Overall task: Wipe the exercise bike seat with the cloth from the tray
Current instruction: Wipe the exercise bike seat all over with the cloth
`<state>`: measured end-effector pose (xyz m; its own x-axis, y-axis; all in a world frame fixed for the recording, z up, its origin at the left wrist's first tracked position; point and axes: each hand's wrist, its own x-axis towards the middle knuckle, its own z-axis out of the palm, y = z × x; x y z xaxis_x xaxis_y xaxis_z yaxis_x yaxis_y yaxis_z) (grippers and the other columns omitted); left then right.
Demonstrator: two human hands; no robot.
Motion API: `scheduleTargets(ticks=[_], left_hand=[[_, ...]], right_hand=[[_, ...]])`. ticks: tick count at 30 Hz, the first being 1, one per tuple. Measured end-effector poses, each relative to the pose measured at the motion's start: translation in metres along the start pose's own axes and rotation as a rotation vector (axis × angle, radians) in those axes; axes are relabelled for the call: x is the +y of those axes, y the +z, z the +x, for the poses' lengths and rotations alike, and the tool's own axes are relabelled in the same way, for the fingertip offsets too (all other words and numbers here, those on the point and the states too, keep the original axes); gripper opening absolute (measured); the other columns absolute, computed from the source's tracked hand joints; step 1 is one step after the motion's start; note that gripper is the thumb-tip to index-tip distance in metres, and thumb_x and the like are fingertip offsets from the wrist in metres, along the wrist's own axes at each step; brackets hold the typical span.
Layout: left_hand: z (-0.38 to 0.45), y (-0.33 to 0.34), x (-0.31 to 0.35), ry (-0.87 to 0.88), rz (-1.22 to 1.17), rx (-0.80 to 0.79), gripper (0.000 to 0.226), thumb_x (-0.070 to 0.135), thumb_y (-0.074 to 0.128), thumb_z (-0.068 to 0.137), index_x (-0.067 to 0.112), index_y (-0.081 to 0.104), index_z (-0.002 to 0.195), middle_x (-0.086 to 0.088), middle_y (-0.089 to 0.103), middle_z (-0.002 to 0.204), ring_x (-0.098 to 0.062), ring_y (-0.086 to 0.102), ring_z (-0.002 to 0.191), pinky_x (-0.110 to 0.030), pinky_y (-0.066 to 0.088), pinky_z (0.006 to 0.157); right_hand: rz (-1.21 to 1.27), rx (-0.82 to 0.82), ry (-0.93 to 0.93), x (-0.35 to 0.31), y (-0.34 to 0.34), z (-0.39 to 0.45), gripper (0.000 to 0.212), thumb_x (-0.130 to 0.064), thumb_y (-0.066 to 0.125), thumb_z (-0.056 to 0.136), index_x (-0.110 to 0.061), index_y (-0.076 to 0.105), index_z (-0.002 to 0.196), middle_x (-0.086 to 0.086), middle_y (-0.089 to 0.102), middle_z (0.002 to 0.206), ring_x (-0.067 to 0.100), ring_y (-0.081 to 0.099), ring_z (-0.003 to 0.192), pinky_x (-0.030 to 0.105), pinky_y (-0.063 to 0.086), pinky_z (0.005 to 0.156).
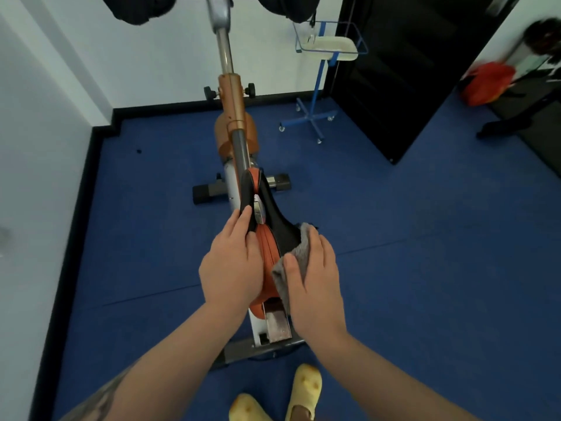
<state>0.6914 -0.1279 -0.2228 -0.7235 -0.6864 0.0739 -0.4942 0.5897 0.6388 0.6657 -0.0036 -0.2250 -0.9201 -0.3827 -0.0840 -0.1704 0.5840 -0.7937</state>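
Note:
The exercise bike's black and orange seat (274,221) is in the middle of the view, nose pointing away from me. My left hand (232,262) lies on the seat's left side, fingers wrapped over its edge. My right hand (314,279) presses a grey fluffy cloth (299,253) against the seat's right rear side; the cloth shows above and left of the fingers. A white tray (334,48) rests in a blue wire stand at the back right.
The bike's orange and silver frame (232,101) runs away from me towards the white wall. The blue wheeled stand (314,117) is on the blue floor to the right, beside a black door (403,71). Another person (522,83) is at the far right. My yellow shoes (305,390) are below.

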Motion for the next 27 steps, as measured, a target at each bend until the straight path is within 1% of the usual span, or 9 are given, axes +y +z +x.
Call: scheduleTargets(ticks=[3, 7, 11, 14, 17, 19, 22, 24, 27], left_hand=[[0.0, -0.002, 0.002, -0.016, -0.001, 0.004, 0.044, 0.03, 0.033, 0.096, 0.04, 0.037, 0.138, 0.019, 0.038, 0.146, -0.009, 0.045, 0.124, -0.025, 0.036, 0.076], [-0.001, -0.002, 0.004, -0.051, -0.006, 0.005, 0.044, 0.029, 0.033, 0.095, 0.044, 0.038, 0.136, 0.022, 0.039, 0.145, -0.007, 0.045, 0.123, -0.024, 0.033, 0.076], [-0.001, -0.003, 0.003, -0.052, -0.028, -0.004, 0.044, 0.033, 0.031, 0.095, 0.046, 0.037, 0.136, 0.022, 0.039, 0.145, -0.005, 0.041, 0.127, -0.024, 0.031, 0.079], [-0.001, -0.003, 0.004, -0.043, -0.017, -0.018, 0.044, 0.033, 0.031, 0.095, 0.045, 0.035, 0.137, 0.021, 0.036, 0.147, -0.006, 0.041, 0.128, -0.025, 0.032, 0.082], [0.0, -0.002, 0.002, -0.015, 0.006, -0.036, 0.044, 0.033, 0.03, 0.096, 0.044, 0.032, 0.139, 0.023, 0.028, 0.15, -0.006, 0.042, 0.126, -0.025, 0.033, 0.076], [0.001, -0.002, 0.001, 0.0, 0.023, -0.071, 0.045, 0.033, 0.029, 0.097, 0.042, 0.028, 0.141, 0.025, 0.021, 0.152, -0.006, 0.04, 0.126, -0.026, 0.032, 0.073], [0.004, -0.007, -0.006, 0.092, -0.007, -0.176, 0.047, 0.031, 0.028, 0.099, 0.037, 0.023, 0.145, 0.023, 0.012, 0.155, -0.006, 0.027, 0.136, -0.027, 0.036, 0.081], [0.008, -0.015, -0.013, 0.226, -0.033, -0.272, 0.047, 0.028, 0.027, 0.1, 0.032, 0.023, 0.147, 0.017, 0.009, 0.157, -0.007, 0.016, 0.142, -0.03, 0.037, 0.099], [0.02, -0.022, -0.023, 0.478, 0.004, -0.408, 0.047, 0.026, 0.024, 0.101, 0.027, 0.018, 0.148, 0.011, 0.004, 0.157, -0.006, -0.003, 0.144, -0.034, 0.009, 0.118]], right_hand=[[0.016, -0.078, 0.007, 0.003, -0.007, 0.02, 0.058, -0.052, 0.029, 0.095, -0.029, 0.028, 0.148, -0.002, 0.035, 0.149, 0.013, 0.033, 0.136, 0.031, 0.031, 0.111], [0.085, -0.238, 0.145, 0.007, -0.019, 0.064, 0.039, -0.046, 0.034, 0.099, -0.026, 0.055, 0.126, 0.003, 0.063, 0.118, 0.02, 0.057, 0.111, 0.034, 0.043, 0.089], [0.209, 0.01, 0.021, 0.01, 0.0, 0.011, 0.045, -0.048, 0.034, 0.098, -0.038, 0.035, 0.142, -0.015, 0.042, 0.142, 0.0, 0.037, 0.13, 0.023, 0.032, 0.104], [0.192, 0.057, -0.018, 0.014, 0.003, 0.002, 0.049, -0.047, 0.032, 0.098, -0.035, 0.03, 0.146, -0.014, 0.036, 0.147, 0.0, 0.032, 0.134, 0.021, 0.028, 0.105], [0.299, -0.052, 0.138, 0.012, -0.006, 0.04, 0.031, -0.037, 0.039, 0.099, -0.028, 0.06, 0.12, -0.002, 0.064, 0.113, 0.013, 0.058, 0.109, 0.032, 0.046, 0.092], [0.381, -0.013, 0.261, 0.01, -0.007, 0.051, 0.031, -0.035, 0.044, 0.098, -0.015, 0.067, 0.1, 0.003, 0.069, 0.096, 0.019, 0.063, 0.097, 0.04, 0.049, 0.087], [0.492, 0.258, 0.237, 0.0, 0.014, 0.024, 0.026, -0.034, 0.044, 0.098, -0.028, 0.065, 0.111, -0.009, 0.066, 0.111, 0.005, 0.059, 0.107, 0.032, 0.046, 0.095], [0.455, 0.439, 0.196, -0.012, 0.037, 0.001, 0.037, -0.038, 0.041, 0.097, -0.034, 0.05, 0.132, -0.015, 0.051, 0.134, 0.001, 0.043, 0.126, 0.024, 0.034, 0.105], [0.394, 0.548, 0.23, -0.02, 0.05, -0.005, 0.047, -0.04, 0.04, 0.096, -0.03, 0.038, 0.142, -0.013, 0.037, 0.146, -0.001, 0.03, 0.135, 0.024, 0.025, 0.11]])
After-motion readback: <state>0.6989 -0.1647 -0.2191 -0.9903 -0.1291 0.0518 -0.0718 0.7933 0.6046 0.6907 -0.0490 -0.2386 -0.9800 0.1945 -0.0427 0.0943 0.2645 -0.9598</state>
